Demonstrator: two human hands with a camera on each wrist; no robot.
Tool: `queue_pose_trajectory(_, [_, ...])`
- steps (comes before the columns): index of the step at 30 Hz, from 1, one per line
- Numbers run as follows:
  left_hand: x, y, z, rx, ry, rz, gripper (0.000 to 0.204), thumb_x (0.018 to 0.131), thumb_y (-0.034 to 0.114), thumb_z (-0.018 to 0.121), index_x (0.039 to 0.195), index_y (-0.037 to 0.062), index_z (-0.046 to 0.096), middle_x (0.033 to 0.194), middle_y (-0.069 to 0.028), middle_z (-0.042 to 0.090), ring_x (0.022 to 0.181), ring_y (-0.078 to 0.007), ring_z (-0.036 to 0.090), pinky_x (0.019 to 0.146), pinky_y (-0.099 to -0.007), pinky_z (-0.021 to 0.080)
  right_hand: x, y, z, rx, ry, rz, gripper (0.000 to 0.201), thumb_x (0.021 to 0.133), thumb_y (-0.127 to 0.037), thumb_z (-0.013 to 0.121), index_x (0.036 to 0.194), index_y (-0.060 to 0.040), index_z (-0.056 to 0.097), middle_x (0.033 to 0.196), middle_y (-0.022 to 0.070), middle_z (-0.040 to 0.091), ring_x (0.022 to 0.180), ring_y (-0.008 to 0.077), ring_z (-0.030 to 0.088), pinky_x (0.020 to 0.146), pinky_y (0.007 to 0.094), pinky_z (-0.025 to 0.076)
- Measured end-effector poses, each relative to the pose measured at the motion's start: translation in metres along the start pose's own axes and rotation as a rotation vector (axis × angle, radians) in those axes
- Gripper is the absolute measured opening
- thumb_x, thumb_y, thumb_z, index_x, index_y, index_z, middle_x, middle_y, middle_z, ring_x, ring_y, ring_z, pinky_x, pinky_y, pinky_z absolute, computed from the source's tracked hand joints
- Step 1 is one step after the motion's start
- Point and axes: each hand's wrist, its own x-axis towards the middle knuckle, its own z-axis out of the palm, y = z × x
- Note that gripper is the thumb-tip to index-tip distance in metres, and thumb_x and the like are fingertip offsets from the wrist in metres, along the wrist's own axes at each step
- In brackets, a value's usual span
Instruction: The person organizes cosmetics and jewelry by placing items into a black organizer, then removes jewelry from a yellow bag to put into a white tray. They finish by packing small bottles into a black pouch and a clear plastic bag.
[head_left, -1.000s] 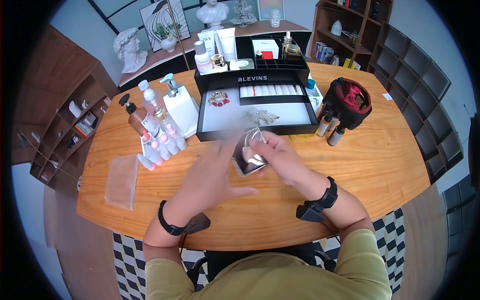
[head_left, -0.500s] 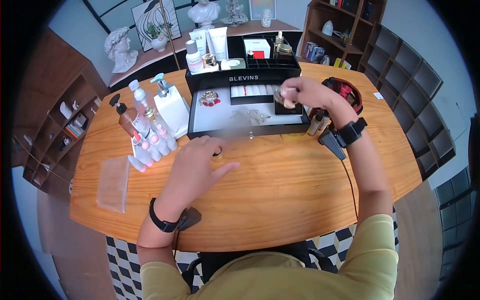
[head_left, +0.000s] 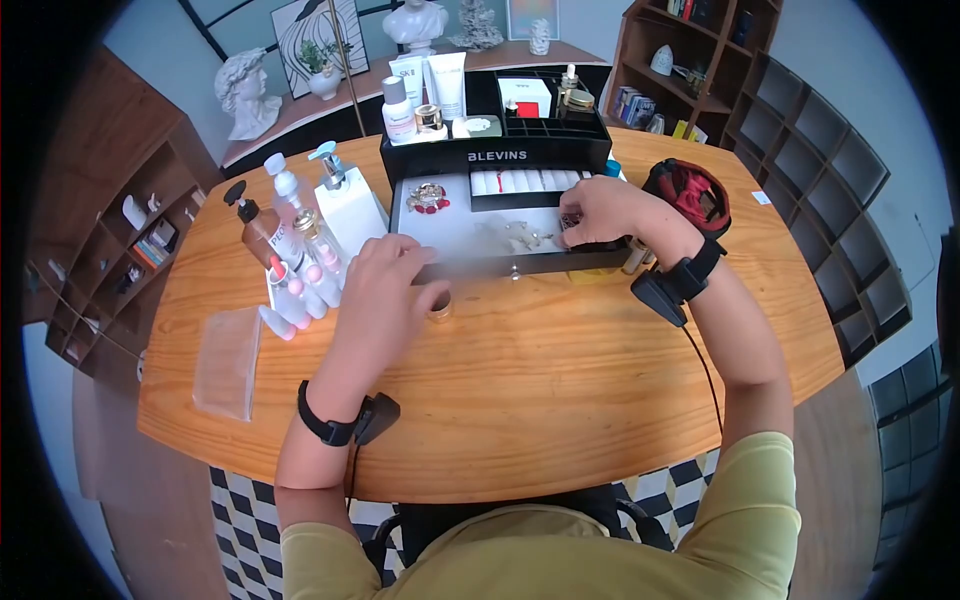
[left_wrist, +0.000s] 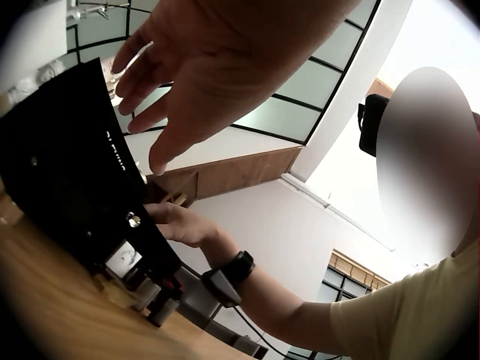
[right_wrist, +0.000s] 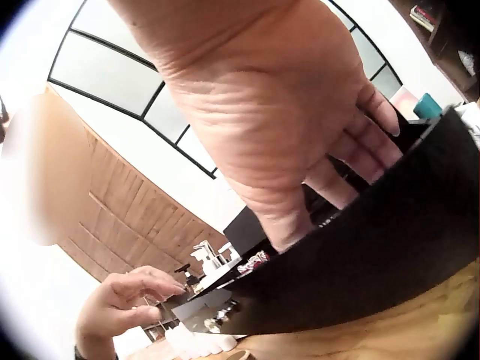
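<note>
My right hand (head_left: 605, 212) reaches over the right end of the open drawer (head_left: 455, 240) of the black box marked BLEVINS. Its fingers bend down around a small dark item; in the right wrist view the drawer wall (right_wrist: 375, 247) hides the tips of the hand (right_wrist: 277, 112), so its grip is unclear. Jewellery with red beads (head_left: 430, 198) and small pale pieces (head_left: 525, 237) lie in the drawer. Beside the drawer's front left corner is my left hand (head_left: 380, 300), its fingers relaxed and apart. The left wrist view shows that hand (left_wrist: 202, 75) holding nothing.
Pump bottles (head_left: 345, 205) and pink-capped bottles (head_left: 315, 290) stand left of the box, near a clear pouch (head_left: 228, 362). A small round item (head_left: 441, 307) is on the table by my left thumb. Tubes (head_left: 448, 88) stand on the box; a black-and-red bag (head_left: 690, 195) is to its right.
My right hand has moved from beside my left hand to the drawer's right end, lately a little lower. The shiny packet is out of sight. My left hand has drawn left.
</note>
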Motion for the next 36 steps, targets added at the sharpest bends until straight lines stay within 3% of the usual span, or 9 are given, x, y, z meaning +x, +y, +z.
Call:
queue_pose_trajectory(5, [0.001, -0.019, 0.007, 0.057, -0.062, -0.030, 0.010, 0.075, 0.006, 0.070, 0.085, 0.0029, 0.070, 0.081, -0.0099, 0.064, 0.084, -0.0288, 0.059, 0.075, -0.0381, 0.045, 0.014, -0.010, 0.016, -0.037, 0.215, -0.301, 0.040, 0.068, -0.032, 0.076, 0.094, -0.0035, 0.068, 0.084, 0.0154, 0.066, 0.082, 0.0320, 0.064, 0.071, 0.0360, 0.049])
queue_pose_trajectory(16, [0.001, -0.026, 0.009, 0.019, -0.054, -0.018, 0.006, 0.075, 0.005, 0.070, 0.081, 0.0029, 0.071, 0.076, -0.0107, 0.065, 0.076, -0.0297, 0.059, 0.069, -0.0388, 0.046, 0.034, -0.055, 0.011, 0.149, -0.045, -0.188, 0.023, 0.076, -0.024, 0.070, 0.079, -0.0025, 0.065, 0.079, 0.0139, 0.065, 0.073, 0.0299, 0.063, 0.067, 0.0365, 0.049])
queue_pose_trajectory(22, [0.005, -0.030, 0.008, 0.059, -0.095, 0.019, 0.004, 0.076, 0.007, 0.069, 0.079, 0.0032, 0.070, 0.075, -0.0102, 0.064, 0.075, -0.0299, 0.058, 0.068, -0.0397, 0.045, -0.011, -0.091, 0.016, 0.387, 0.425, -0.194, 0.033, 0.083, -0.034, 0.065, 0.065, -0.0054, 0.064, 0.066, 0.0126, 0.064, 0.064, 0.0317, 0.064, 0.061, 0.0393, 0.051])
queue_pose_trajectory(25, [0.005, -0.033, 0.012, 0.053, -0.028, 0.018, 0.005, 0.076, 0.007, 0.069, 0.079, 0.0032, 0.070, 0.075, -0.0101, 0.064, 0.077, -0.0299, 0.059, 0.069, -0.0394, 0.046, -0.034, -0.118, 0.052, 0.166, 0.230, -0.226, 0.030, 0.084, -0.029, 0.063, 0.066, -0.0060, 0.063, 0.063, 0.0125, 0.063, 0.060, 0.0316, 0.063, 0.057, 0.0408, 0.051])
queue_pose_trajectory(28, [0.006, -0.040, 0.015, 0.028, 0.009, 0.004, 0.006, 0.076, 0.008, 0.069, 0.081, 0.0039, 0.070, 0.074, -0.0098, 0.063, 0.077, -0.0294, 0.059, 0.070, -0.0381, 0.046, -0.036, -0.117, 0.091, -0.027, 0.340, -0.076, 0.026, 0.085, -0.024, 0.060, 0.067, -0.0057, 0.063, 0.061, 0.0127, 0.062, 0.058, 0.0304, 0.063, 0.053, 0.0404, 0.051])
queue_pose_trajectory(29, [0.006, -0.040, 0.015, 0.025, 0.065, -0.006, 0.008, 0.076, 0.008, 0.070, 0.083, 0.0042, 0.070, 0.076, -0.0097, 0.064, 0.077, -0.0289, 0.059, 0.071, -0.0379, 0.047, -0.025, -0.105, 0.104, -0.077, 0.538, -0.097, 0.025, 0.086, -0.022, 0.058, 0.069, -0.0055, 0.063, 0.060, 0.0119, 0.062, 0.057, 0.0290, 0.063, 0.051, 0.0379, 0.050])
queue_pose_trajectory(31, [0.010, -0.038, 0.016, 0.016, 0.179, -0.018, 0.012, 0.076, 0.009, 0.071, 0.087, 0.0049, 0.069, 0.079, -0.0094, 0.064, 0.076, -0.0280, 0.059, 0.072, -0.0373, 0.047, -0.015, -0.096, 0.099, -0.039, 0.577, -0.146, 0.025, 0.087, -0.023, 0.058, 0.068, -0.0064, 0.063, 0.061, 0.0112, 0.062, 0.057, 0.0283, 0.063, 0.051, 0.0371, 0.050])
queue_pose_trajectory(34, [0.010, -0.034, 0.015, -0.009, 0.176, -0.141, 0.021, 0.075, 0.010, 0.073, 0.096, 0.0064, 0.069, 0.084, -0.0090, 0.065, 0.079, -0.0263, 0.060, 0.073, -0.0370, 0.047, 0.002, -0.086, 0.092, -0.003, 0.602, -0.143, 0.025, 0.087, -0.025, 0.058, 0.069, -0.0079, 0.063, 0.062, 0.0112, 0.062, 0.059, 0.0290, 0.063, 0.052, 0.0391, 0.050])
queue_pose_trajectory(36, [0.010, -0.030, 0.014, -0.045, -0.065, -0.267, 0.024, 0.073, 0.012, 0.075, 0.095, 0.0057, 0.067, 0.089, -0.0096, 0.065, 0.086, -0.0262, 0.060, 0.076, -0.0371, 0.048, 0.019, -0.079, 0.091, -0.026, 0.593, -0.112, 0.024, 0.087, -0.025, 0.059, 0.070, -0.0084, 0.063, 0.062, 0.0118, 0.062, 0.060, 0.0296, 0.064, 0.053, 0.0407, 0.050])
